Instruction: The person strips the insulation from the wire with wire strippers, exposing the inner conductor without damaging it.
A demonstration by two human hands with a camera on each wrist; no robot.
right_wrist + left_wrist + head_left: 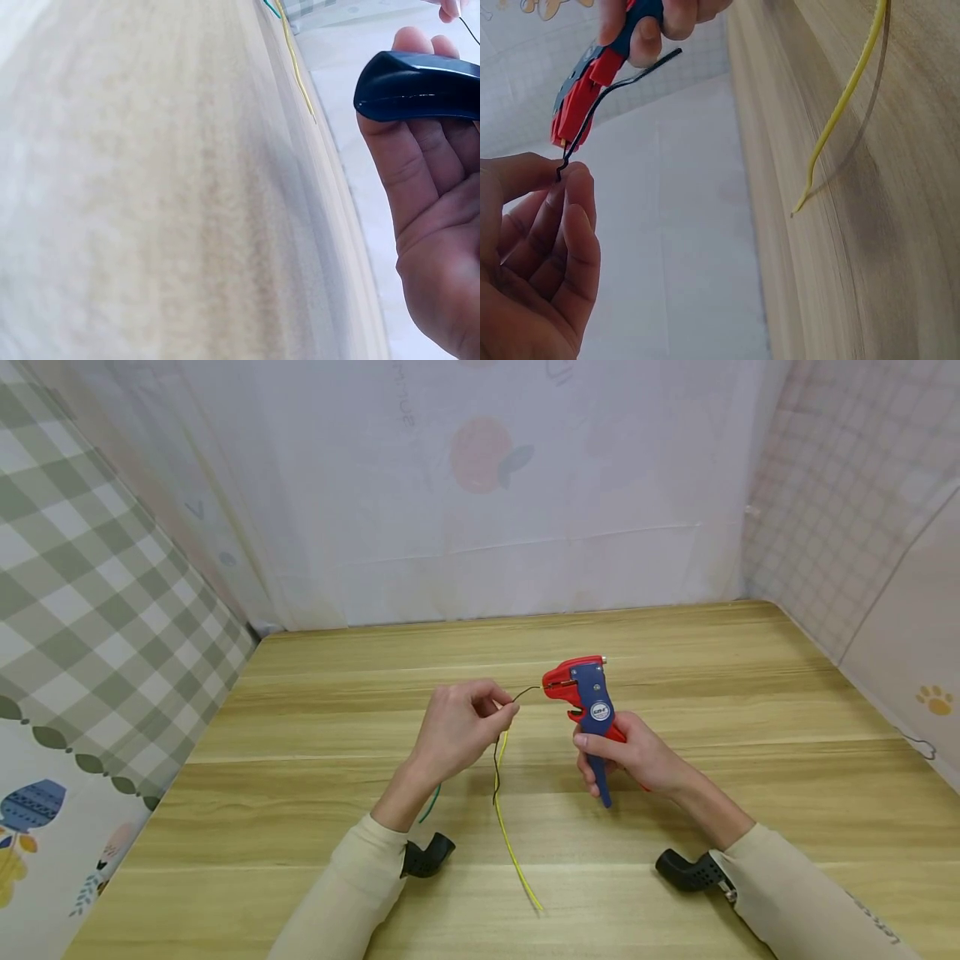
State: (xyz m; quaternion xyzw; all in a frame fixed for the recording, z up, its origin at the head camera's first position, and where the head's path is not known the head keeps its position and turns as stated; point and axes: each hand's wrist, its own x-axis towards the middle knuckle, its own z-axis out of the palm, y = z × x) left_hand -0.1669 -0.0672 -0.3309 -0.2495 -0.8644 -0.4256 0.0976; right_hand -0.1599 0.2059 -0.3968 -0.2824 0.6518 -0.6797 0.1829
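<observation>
Between thumb and fingertips, my left hand [459, 731] pinches a thin black wire [619, 84] above the table. One end of that wire points at the nose of a red and blue wire stripper [598, 708]. A short copper-coloured tip shows at the nose in the left wrist view; how far it reaches inside I cannot tell. My right hand [643, 755] grips the stripper by its handles, with its nose turned left. The black wire's other end hangs below my left fingers, over a yellow wire [513, 852] lying on the table.
A green wire [430, 805] lies partly hidden behind my left wrist. The wood-grain table [300, 793] ends at a pale cloth-covered wall [525, 568] behind. Black curved mounts [427, 856] stick out from both sleeves near the table.
</observation>
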